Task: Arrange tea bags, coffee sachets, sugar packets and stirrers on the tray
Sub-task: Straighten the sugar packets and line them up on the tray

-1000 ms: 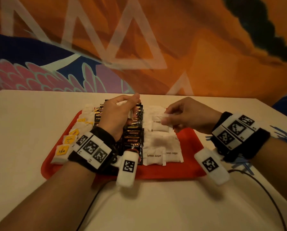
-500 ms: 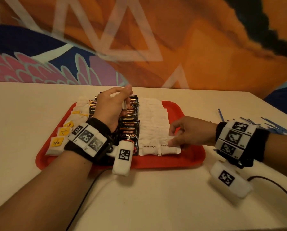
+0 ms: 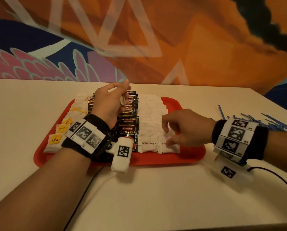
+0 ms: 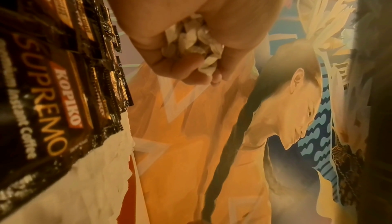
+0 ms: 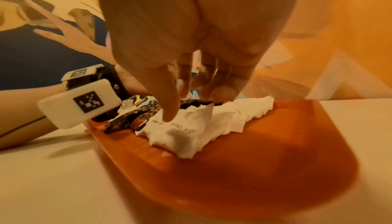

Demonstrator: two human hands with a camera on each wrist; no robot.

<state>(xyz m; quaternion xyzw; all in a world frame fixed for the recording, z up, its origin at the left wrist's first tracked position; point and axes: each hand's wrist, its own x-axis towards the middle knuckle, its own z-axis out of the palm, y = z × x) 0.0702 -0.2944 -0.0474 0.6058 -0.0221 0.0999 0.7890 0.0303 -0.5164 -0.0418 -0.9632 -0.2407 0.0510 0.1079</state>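
Note:
A red tray [image 3: 156, 159] holds a left column of tea bags [image 3: 56, 140], a middle column of black coffee sachets [image 3: 127, 129] and a wide band of white sugar packets [image 3: 151, 117]. My left hand [image 3: 121, 99] hovers over the far coffee sachets and grips a bunch of sugar packets [image 4: 193, 43]. My right hand [image 3: 167, 135] is over the front sugar packets [image 5: 191, 132]. Its fingers point down with the tips touching the top packet, and nothing is pinched. Blue stirrers [image 3: 256, 120] lie loose on the table to the right of the tray.
The tray sits on a pale table [image 3: 156, 197] against a painted wall. A black cable [image 3: 89, 184] runs across the table from my left wrist. The right strip of the tray [image 5: 265, 160] is bare red plastic.
My right hand carried a sugar packet from near my left hand to the front of the sugar row, set it down and let go. The left hand stayed in place.

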